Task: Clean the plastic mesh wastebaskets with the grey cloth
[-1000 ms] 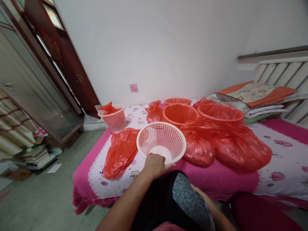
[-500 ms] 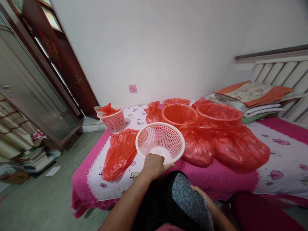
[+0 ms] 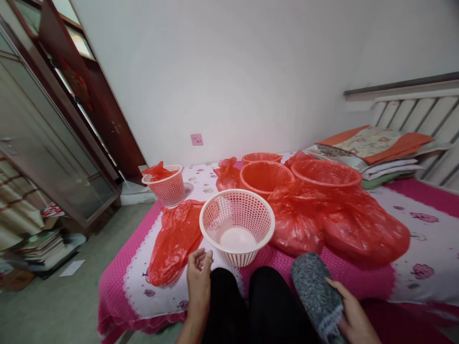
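A pale mesh basket (image 3: pixel 247 210) stands near the front edge of the bed (image 3: pixel 118 282), its bare inside facing up; the left hand (image 3: pixel 200 274), half-curled and holding nothing, is just beside it; the right hand (image 3: pixel 355 313) grips a fuzzy grey item (image 3: pixel 317 291); a red bag (image 3: pixel 175 243) lies left; beyond, a second basket (image 3: pixel 170 190) holds red plastic (image 3: pixel 160 172); rightward sit three red baskets (image 3: pixel 265 177).

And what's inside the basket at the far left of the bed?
Red plastic bunches above the rim of the left basket, and reddish colour shows through its holes. What lies beneath the plastic is covered and can't be seen.
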Demonstrator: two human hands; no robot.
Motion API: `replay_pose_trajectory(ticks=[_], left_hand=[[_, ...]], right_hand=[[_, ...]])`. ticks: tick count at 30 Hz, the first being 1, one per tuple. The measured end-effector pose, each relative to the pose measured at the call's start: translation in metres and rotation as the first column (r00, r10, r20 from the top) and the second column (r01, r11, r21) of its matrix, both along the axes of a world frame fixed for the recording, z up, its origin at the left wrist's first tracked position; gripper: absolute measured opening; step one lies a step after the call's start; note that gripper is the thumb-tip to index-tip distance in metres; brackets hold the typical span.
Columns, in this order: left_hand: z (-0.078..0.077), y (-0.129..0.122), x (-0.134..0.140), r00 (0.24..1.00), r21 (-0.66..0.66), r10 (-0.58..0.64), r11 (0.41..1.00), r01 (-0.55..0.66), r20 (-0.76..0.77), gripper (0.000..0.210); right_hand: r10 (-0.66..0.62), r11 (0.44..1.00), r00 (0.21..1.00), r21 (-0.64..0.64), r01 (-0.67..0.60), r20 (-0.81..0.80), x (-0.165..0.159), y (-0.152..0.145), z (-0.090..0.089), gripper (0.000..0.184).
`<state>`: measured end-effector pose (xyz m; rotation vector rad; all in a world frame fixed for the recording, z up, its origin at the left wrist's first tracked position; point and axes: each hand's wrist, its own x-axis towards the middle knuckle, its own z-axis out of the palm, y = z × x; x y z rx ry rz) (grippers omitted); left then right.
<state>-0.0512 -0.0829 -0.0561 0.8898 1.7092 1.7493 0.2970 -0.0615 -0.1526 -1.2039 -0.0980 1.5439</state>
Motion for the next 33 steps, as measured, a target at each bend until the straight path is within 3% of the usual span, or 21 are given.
replay_pose_trajectory(ticks=[5,8,11,14,17,19,21,24,25,27,30,33], left_hand=[[0.013,0.008,0.021,0.92,-0.006,-0.299,0.951,0.31,0.252,0.048],[0.016,0.013,0.031,0.873,-0.014,-0.336,0.931,0.364,0.353,0.049],[0.018,0.018,0.033,0.854,-0.03,-0.32,0.931,0.363,0.411,0.049],[0.02,0.02,0.033,0.824,0.011,-0.34,0.926,0.377,0.453,0.048],[0.022,0.017,0.035,0.776,0.056,-0.347,0.925,0.376,0.527,0.046],[0.023,0.013,0.038,0.741,0.072,-0.353,0.921,0.383,0.571,0.045],[0.023,0.01,0.043,0.73,0.089,-0.38,0.91,0.405,0.568,0.046],[0.019,0.004,0.049,0.735,0.115,-0.429,0.892,0.438,0.525,0.046],[0.017,0.003,0.051,0.741,0.123,-0.431,0.893,0.433,0.515,0.046],[0.012,-0.001,0.053,0.754,0.138,-0.409,0.907,0.398,0.514,0.042],[0.004,-0.006,0.053,0.749,0.153,-0.388,0.918,0.366,0.537,0.038],[0.0,-0.009,0.052,0.729,0.164,-0.405,0.91,0.382,0.552,0.039]], right_hand=[[-0.127,0.991,0.988,0.056,0.123,0.089,0.002,0.007,0.036,0.038],[-0.152,0.98,0.966,0.156,0.12,0.21,-0.005,0.007,0.064,0.051],[-0.178,0.939,0.931,0.337,0.064,0.318,-0.014,0.01,0.1,0.06],[-0.266,0.852,0.833,0.523,-0.033,0.485,-0.028,0.015,0.136,0.056],[-0.356,0.757,0.615,0.603,-0.252,0.704,-0.054,0.022,0.167,0.042],[-0.397,0.638,0.533,0.642,-0.425,0.747,-0.079,0.027,0.182,0.036],[-0.419,0.478,0.505,0.656,-0.585,0.755,-0.11,0.035,0.189,0.028],[-0.407,0.171,0.437,0.536,-0.826,0.802,-0.158,0.049,0.188,0.038],[-0.398,0.082,0.379,0.444,-0.892,0.836,-0.173,0.053,0.186,0.043],[-0.417,-0.064,0.192,0.182,-0.981,0.888,-0.198,0.06,0.181,0.044],[-0.518,-0.159,-0.051,-0.154,-0.975,0.854,-0.223,0.063,0.179,0.034],[-0.617,-0.154,-0.139,-0.292,-0.944,0.775,-0.235,0.058,0.184,0.016]])
